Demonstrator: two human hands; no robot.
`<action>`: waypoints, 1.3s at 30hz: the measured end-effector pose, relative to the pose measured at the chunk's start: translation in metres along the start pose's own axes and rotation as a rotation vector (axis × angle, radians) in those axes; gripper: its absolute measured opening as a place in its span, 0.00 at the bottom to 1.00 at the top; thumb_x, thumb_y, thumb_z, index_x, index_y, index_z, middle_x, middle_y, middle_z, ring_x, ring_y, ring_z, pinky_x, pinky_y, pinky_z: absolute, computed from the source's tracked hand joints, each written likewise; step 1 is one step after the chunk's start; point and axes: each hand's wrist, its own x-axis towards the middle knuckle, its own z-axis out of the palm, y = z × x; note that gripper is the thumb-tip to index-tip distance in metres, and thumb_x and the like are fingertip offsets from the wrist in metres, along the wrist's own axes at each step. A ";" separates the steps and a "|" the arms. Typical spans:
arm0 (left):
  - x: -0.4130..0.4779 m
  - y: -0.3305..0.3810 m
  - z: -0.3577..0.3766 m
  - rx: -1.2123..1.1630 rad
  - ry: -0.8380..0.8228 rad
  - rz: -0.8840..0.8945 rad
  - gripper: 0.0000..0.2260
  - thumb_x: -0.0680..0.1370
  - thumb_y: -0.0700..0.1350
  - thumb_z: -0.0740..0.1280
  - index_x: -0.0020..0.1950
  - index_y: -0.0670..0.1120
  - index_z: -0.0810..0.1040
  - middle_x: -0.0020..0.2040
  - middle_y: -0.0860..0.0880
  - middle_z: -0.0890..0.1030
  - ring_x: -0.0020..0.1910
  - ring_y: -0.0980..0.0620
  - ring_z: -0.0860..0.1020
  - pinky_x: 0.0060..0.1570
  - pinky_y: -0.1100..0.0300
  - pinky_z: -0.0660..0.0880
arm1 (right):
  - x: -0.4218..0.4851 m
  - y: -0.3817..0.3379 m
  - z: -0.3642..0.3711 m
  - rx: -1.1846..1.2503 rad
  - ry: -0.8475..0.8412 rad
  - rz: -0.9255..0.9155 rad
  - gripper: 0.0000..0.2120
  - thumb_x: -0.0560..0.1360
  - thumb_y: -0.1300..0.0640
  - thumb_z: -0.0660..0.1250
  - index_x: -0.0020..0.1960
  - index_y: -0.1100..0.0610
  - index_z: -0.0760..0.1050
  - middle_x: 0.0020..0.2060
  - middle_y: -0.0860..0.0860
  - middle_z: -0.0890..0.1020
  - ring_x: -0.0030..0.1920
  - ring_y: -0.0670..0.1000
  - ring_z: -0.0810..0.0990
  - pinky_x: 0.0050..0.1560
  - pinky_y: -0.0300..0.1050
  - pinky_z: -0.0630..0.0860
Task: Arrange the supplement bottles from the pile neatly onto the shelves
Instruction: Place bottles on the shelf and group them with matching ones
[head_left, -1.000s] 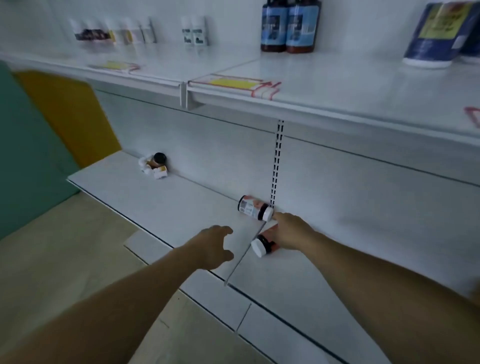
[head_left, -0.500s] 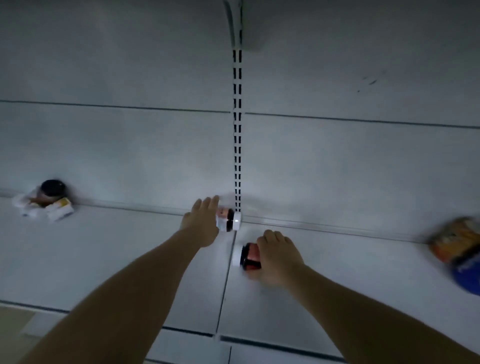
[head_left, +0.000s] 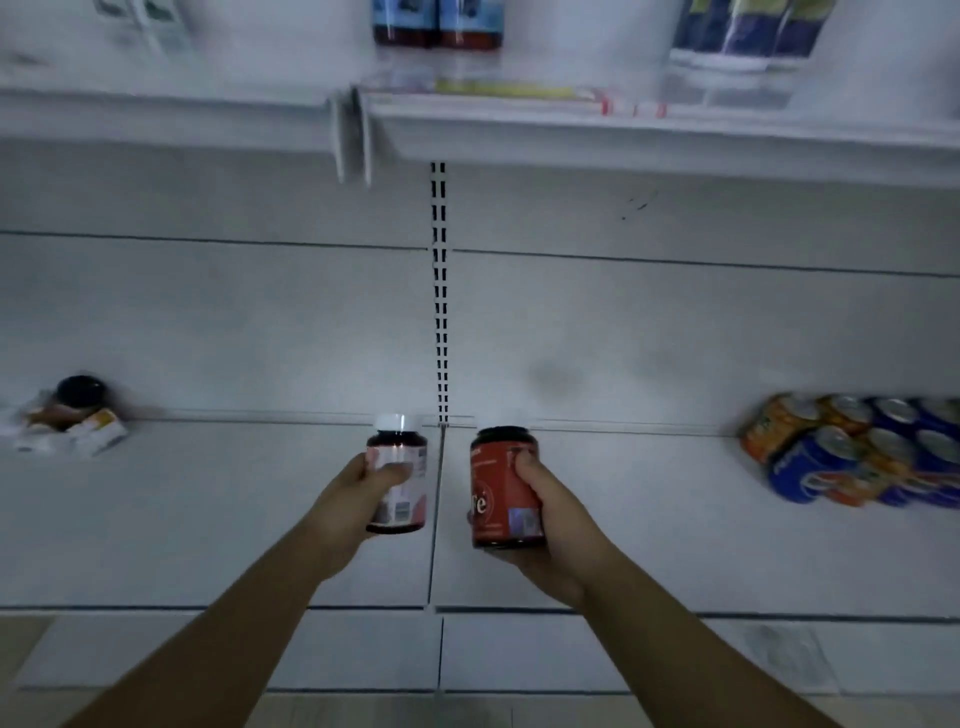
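Two supplement bottles in hand, one per hand. Left hand (head_left: 358, 499) grips the white-capped bottle (head_left: 397, 467), thumb across the pale label, fingers curled behind. Right hand (head_left: 550, 519) wraps the red bottle (head_left: 501, 483), which has a dark cap, thumb on the front and palm under the base. Both bottles are upright, caps up, near each other but apart, over the lower shelf (head_left: 208, 519), one on each side of its centre seam.

One slotted strip (head_left: 440, 291) runs up the back panel between them. At far left on the lower shelf is the pile (head_left: 67, 415): one dark-capped bottle plus small packs, too blurred to count. At far right is a cluster of orange and blue cans (head_left: 857, 452), count unclear.

The upper shelf (head_left: 623, 135) holds two dark bottles with blue labels (head_left: 436, 21), side by side and touching. There are blue-and-white containers (head_left: 743, 31) to the right and blurred white items (head_left: 150, 21) to the left.
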 end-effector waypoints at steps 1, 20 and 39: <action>-0.029 0.009 -0.001 -0.147 -0.063 -0.018 0.11 0.78 0.43 0.64 0.59 0.49 0.74 0.56 0.42 0.81 0.52 0.43 0.80 0.47 0.49 0.78 | -0.017 0.000 0.009 0.019 -0.009 -0.024 0.22 0.67 0.46 0.66 0.56 0.58 0.76 0.42 0.57 0.84 0.43 0.55 0.82 0.45 0.52 0.78; -0.282 0.110 0.103 -0.525 -0.371 0.188 0.23 0.68 0.54 0.66 0.57 0.43 0.78 0.46 0.39 0.83 0.42 0.43 0.82 0.41 0.44 0.80 | -0.254 -0.074 0.012 0.241 -0.156 -0.478 0.44 0.50 0.43 0.81 0.62 0.61 0.75 0.47 0.61 0.83 0.43 0.59 0.83 0.39 0.51 0.80; -0.329 0.106 0.377 -0.459 -0.753 0.081 0.25 0.71 0.56 0.60 0.60 0.41 0.77 0.49 0.37 0.83 0.39 0.43 0.82 0.37 0.51 0.79 | -0.424 -0.126 -0.204 0.448 0.102 -0.758 0.38 0.54 0.40 0.80 0.57 0.62 0.80 0.44 0.62 0.83 0.40 0.59 0.84 0.36 0.51 0.80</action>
